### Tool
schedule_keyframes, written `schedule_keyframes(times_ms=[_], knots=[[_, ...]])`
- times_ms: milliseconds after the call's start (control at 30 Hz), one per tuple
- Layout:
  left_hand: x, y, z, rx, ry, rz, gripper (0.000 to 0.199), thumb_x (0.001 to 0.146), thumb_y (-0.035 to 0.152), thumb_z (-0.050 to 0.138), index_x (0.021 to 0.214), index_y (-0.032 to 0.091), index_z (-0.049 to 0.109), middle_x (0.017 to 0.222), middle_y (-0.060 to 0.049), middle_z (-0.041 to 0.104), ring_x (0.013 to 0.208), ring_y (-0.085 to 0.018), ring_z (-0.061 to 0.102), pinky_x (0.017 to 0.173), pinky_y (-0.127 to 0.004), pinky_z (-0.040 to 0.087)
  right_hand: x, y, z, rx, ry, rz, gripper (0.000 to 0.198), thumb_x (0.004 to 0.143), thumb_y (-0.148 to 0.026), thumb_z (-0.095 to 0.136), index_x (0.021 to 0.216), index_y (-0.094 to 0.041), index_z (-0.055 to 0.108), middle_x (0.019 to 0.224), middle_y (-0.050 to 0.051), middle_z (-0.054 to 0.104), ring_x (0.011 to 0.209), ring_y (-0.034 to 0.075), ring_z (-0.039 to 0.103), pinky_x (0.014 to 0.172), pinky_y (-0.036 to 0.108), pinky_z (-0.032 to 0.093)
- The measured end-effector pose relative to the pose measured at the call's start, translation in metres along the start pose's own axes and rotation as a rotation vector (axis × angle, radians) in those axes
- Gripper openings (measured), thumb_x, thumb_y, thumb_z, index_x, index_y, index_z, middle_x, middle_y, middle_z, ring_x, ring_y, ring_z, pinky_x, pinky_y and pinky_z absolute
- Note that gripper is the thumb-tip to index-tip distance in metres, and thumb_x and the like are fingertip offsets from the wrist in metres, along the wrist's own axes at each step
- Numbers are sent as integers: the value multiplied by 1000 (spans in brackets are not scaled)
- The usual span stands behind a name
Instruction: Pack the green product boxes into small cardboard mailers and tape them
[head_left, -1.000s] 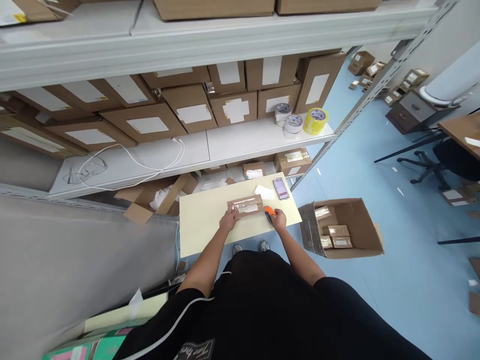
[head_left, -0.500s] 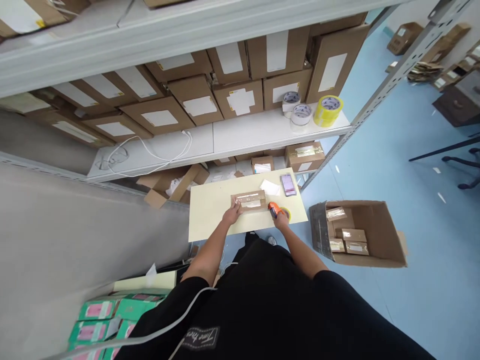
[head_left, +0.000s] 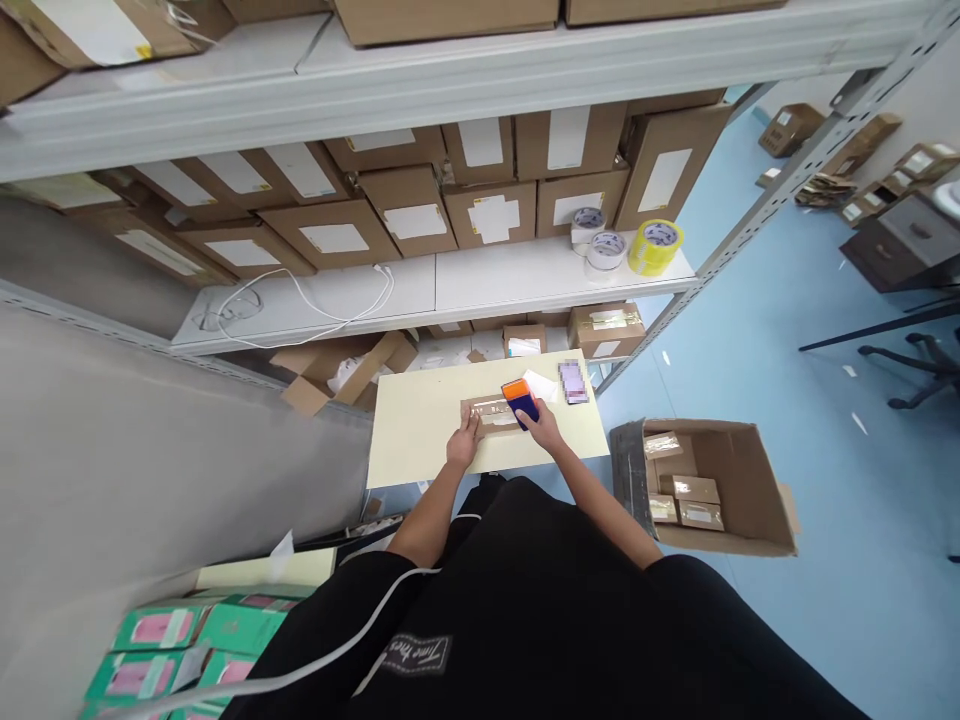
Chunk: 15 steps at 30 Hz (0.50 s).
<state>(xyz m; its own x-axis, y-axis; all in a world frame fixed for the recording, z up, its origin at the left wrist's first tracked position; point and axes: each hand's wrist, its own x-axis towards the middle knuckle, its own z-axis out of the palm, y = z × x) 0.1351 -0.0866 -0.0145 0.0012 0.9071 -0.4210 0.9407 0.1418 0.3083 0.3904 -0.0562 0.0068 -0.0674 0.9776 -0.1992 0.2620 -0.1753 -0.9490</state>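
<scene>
A small cardboard box [head_left: 491, 412] with shiny tape along its top lies on the cream-coloured table. My left hand [head_left: 464, 440] rests on its left end, fingers stretched out over the top. In my right hand [head_left: 543, 425] is an orange and dark blue tape dispenser [head_left: 519, 400], held over the right end of the box and hiding that end. Whether the dispenser touches the box I cannot tell. A white paper [head_left: 541, 386] lies just behind my right hand, and a phone [head_left: 574, 382] with a blurred screen lies at the table's right edge.
Metal shelves [head_left: 510, 270] full of cardboard boxes stand in front, with white tape rolls [head_left: 604, 250] and yellow tape rolls [head_left: 655, 247] on one. A large open carton [head_left: 757, 480] holding several small boxes stands right of the table [head_left: 405, 425]. Green boxes [head_left: 154, 630] are stacked at lower left.
My right hand has moved left and brought the tape dispenser from beside the box to over its right end. My left hand stays on the box. The view has shifted slightly.
</scene>
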Motion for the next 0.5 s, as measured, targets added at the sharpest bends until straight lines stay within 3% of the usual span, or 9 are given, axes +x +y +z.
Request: schedule_keyframes(times_ms=[267,367,500], knots=[[-2,-14,-22,-136,-17,42,70,96,37,64,163,35,42,177,-2,22,141,-32,55,115,-44,47,10,0,5,21,-182,5,50,80,-62,73,110,-22,66,103,6,74,99,28,68,92,42,53],[6,0,-40,-189,12,9,67,89,34,73,154,26,57,170,-9,39,148,-37,48,119,-51,43,10,4,1,121,-174,18,51,79,-62,73,109,-22,66,105,6,74,100,28,68,92,41,53],[21,37,-66,-516,152,75,48,98,36,59,141,19,70,148,-11,66,138,-30,59,120,-43,43,12,9,-6,227,-229,71,50,71,-60,81,100,-21,67,96,4,74,93,26,67,87,39,53]])
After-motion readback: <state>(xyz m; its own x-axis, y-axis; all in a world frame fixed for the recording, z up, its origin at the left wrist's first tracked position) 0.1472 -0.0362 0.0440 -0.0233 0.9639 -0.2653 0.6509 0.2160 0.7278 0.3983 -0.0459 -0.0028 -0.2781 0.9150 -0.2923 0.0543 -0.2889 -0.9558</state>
